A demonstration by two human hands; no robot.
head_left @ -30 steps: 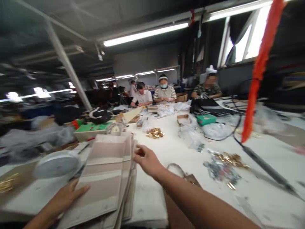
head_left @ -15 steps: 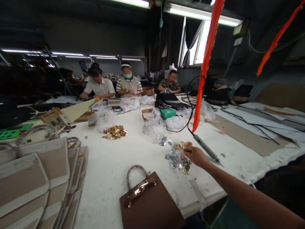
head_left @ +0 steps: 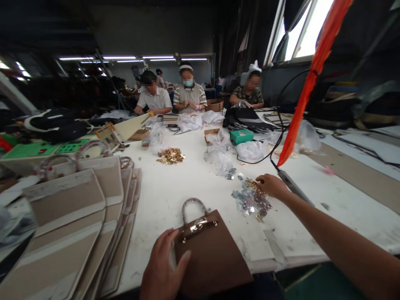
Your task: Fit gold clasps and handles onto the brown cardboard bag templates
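A brown handbag panel [head_left: 214, 254] with a wrapped handle [head_left: 193, 201] and a gold clasp [head_left: 198, 225] lies at the table's front edge. At its left edge is my left hand [head_left: 165, 266], open, thumb and fingers apart; whether it touches the panel I cannot tell. My right hand [head_left: 272, 186] is over a small heap of gold metal pieces [head_left: 251, 184], its fingers drawn together; what they pinch, if anything, is hidden. Just below lies a pile of silvery scraps [head_left: 251, 202]. A grey pen-shaped tool [head_left: 295, 187] on a black cord is right of that hand.
Beige bag panels [head_left: 71, 208] overlap in a stack at left. Another gold heap [head_left: 171, 156], plastic bags [head_left: 220, 160] and a green box [head_left: 241, 136] lie farther back on the white table [head_left: 150, 183]. An orange strip [head_left: 304, 96] hangs at right. Several people sit across the table.
My left hand has come into view beside the brown panel. My right hand stays by the gold pieces, fingers slightly raised. The view has swung left and down.
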